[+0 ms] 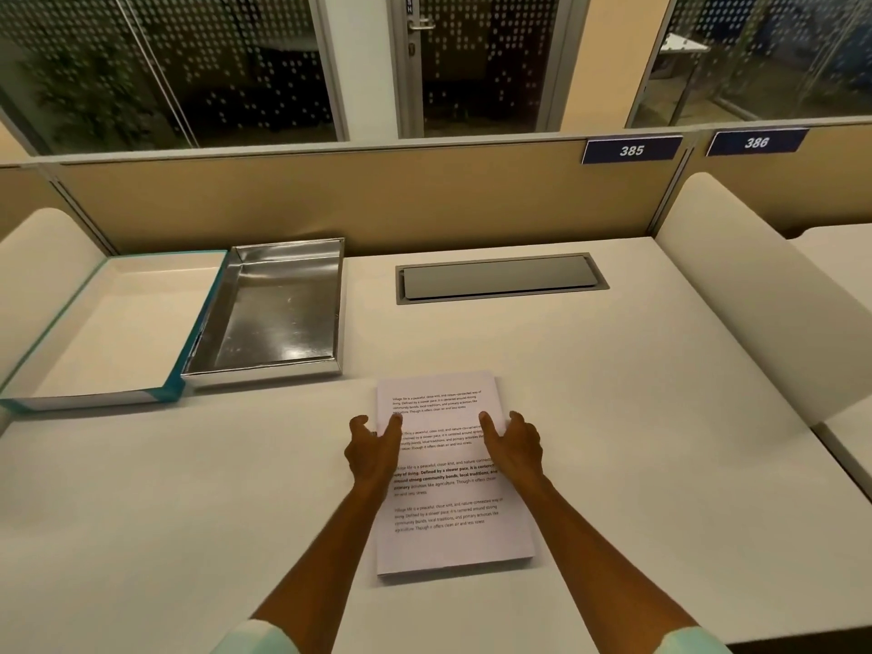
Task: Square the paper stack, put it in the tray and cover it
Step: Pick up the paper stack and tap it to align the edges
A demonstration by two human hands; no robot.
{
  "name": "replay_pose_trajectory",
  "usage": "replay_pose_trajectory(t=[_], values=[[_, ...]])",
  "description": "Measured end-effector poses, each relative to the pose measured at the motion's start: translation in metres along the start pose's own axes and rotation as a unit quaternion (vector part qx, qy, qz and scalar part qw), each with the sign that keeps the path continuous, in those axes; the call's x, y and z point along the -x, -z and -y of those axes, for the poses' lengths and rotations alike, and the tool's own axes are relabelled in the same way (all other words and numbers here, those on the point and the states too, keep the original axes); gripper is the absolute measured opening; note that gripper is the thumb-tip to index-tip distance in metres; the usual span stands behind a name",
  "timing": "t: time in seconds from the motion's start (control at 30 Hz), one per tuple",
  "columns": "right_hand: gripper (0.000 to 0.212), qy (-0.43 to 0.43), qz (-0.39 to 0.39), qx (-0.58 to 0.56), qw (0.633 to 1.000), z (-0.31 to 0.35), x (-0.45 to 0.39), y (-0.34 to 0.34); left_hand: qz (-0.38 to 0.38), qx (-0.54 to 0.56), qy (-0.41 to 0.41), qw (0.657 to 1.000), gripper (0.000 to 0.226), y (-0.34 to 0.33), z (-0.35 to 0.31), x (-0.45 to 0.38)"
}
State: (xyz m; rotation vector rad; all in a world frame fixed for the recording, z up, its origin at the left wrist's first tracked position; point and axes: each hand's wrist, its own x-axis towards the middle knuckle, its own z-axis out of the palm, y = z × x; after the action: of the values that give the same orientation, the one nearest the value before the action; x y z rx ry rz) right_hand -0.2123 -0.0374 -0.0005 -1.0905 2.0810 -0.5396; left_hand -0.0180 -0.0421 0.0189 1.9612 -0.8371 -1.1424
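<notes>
white printed paper stack (453,474) lies flat on the desk (637,417), long axis running away from the person, text top at the far end. left hand (373,448) and right hand (514,446) flank its far half, fingers spread, thumbs on the top sheet. silver tray (278,370) and teal-edged lid (28,384) sit touching at far left.

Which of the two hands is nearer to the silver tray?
Left. The left hand is at the paper stack's left edge, on the side of the silver tray; the right hand is at its right edge.
</notes>
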Motion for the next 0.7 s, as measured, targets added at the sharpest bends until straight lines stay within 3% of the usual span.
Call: replay_pose_trajectory(t=[0.1,0.23,0.43,0.6,0.7], values=[[0.064,-0.018,0.0,0.0,1.0,0.003,-0.005,0.004,-0.002,0.046,0.047,0.998,0.061,0.008,-0.001,-0.01],[0.046,-0.047,0.012,-0.035,0.998,0.009,-0.011,0.009,0.058,0.09,0.106,0.989,0.062,0.014,-0.003,-0.023],[0.056,-0.083,0.024,-0.08,0.993,0.015,-0.015,0.012,0.078,0.011,0.087,0.993,0.046,0.01,-0.019,-0.022],[0.061,-0.105,0.038,-0.068,0.991,0.019,-0.012,0.015,0.072,-0.025,0.077,0.994,0.045,0.01,-0.026,-0.019],[0.053,-0.102,0.038,-0.065,0.992,0.02,-0.01,0.015,0.086,-0.019,0.093,0.992,0.048,0.012,-0.029,-0.024]])
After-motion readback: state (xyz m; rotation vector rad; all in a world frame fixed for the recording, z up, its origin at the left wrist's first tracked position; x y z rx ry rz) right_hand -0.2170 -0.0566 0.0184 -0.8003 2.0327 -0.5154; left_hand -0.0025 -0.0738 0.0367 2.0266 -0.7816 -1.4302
